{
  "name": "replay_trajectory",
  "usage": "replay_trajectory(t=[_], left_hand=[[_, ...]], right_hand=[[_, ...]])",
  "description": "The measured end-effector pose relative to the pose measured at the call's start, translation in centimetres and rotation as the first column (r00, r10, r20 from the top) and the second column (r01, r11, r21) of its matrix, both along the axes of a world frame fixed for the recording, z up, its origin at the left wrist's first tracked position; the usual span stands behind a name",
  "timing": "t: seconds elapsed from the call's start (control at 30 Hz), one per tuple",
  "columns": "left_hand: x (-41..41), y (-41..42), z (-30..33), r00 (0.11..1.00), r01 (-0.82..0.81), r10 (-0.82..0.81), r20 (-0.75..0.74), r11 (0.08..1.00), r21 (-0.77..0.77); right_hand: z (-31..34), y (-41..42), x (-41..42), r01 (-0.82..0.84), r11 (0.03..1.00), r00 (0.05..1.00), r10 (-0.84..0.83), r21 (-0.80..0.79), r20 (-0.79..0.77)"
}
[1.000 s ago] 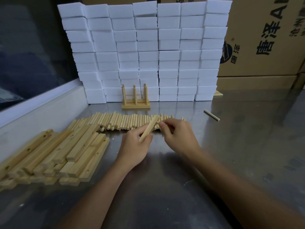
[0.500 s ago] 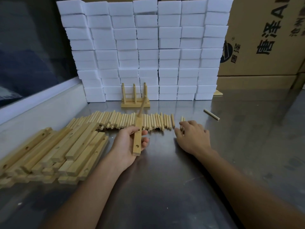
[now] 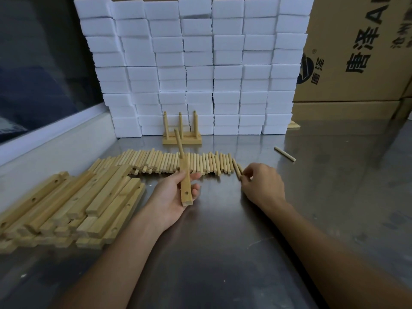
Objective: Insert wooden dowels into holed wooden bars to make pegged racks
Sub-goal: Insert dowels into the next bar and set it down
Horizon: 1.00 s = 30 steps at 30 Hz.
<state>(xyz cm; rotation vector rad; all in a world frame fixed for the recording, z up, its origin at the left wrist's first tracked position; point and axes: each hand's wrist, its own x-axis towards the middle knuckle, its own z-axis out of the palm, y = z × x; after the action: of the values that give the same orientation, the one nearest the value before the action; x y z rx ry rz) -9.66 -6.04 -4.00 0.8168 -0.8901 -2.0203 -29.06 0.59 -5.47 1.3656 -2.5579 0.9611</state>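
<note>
On the steel table (image 3: 312,197) in front of me, my left hand (image 3: 171,197) grips a bar (image 3: 185,184) around its middle, thumb on one side and fingers curled round the other, holding it clear of the table with its near end toward me. One peg (image 3: 179,142) already stands in the bar's far hole, tilted slightly left, and an open hole shows near the bar's near end. My right hand (image 3: 263,184) is down at the right end of the dowel row (image 3: 178,162), its fingers curled and pinching the end of the outermost dowel (image 3: 238,170), which lies on the table. I cannot tell whether that dowel has left the surface. The row runs left to right just beyond both hands, the dowels lying side by side. To my left sits a pile of bars (image 3: 73,204), stacked loosely in layers, several showing drilled holes. Behind the row stands a finished rack (image 3: 182,134) with three upright pegs, set against a wall of white blocks (image 3: 196,63). A single stray dowel (image 3: 285,153) lies well apart to the right, and cardboard boxes (image 3: 356,52) fill the back right corner.
</note>
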Motion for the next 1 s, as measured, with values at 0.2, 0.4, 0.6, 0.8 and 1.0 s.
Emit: replay_trajectory(t=[0.2,0.4,0.6,0.8,1.0], left_hand=[[-0.01,-0.11,-0.23,1.000,-0.009,0.009,0.022,1.000,-0.028],[-0.03,-0.03,-0.23,0.999,-0.008,0.010,0.030,0.999,-0.047],[-0.08,0.09,-0.17,0.999,-0.012,0.014,0.041,0.999,-0.053],[-0.12,0.13,-0.16,0.999,-0.012,0.015,0.048,0.998,-0.058],[-0.13,0.06,-0.21,0.999,-0.012,0.015,0.051,0.998,-0.058]], right_hand=[[0.18,-0.21,-0.15,0.053,0.998,0.998,-0.053,0.016,0.040],[0.09,-0.34,-0.55,0.045,0.998,0.984,-0.037,-0.040,0.173],[0.00,-0.15,-0.32,-0.042,0.977,0.976,0.085,-0.208,0.199],[-0.21,-0.09,-0.40,-0.008,0.964,0.962,0.080,-0.265,0.260],[-0.33,0.00,-0.39,-0.012,0.961,0.965,0.083,-0.276,0.248]])
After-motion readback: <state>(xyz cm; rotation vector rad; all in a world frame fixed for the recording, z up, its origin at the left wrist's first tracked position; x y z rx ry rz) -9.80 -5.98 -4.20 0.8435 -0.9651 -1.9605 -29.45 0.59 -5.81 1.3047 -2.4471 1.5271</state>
